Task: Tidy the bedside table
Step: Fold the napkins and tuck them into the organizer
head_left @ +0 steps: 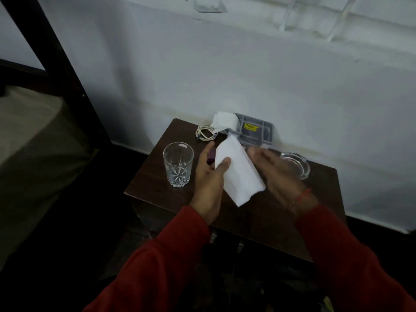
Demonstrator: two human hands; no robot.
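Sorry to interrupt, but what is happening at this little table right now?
A person in red sleeves is tidying a bedside table. The left hand grips a folded white tissue, while the blurred right hand hovers open beside it. A drinking glass, coiled cable, grey tray and ashtray sit around them.

Scene dim overall, with a cool grey cast. Wall (247,70) is the brightest area; lower corners fall into near black. Right hand (276,174) smeared by motion blur. Tissue (236,172) near overexposed. Straight lines bow toward the edges, wide-angle distortion
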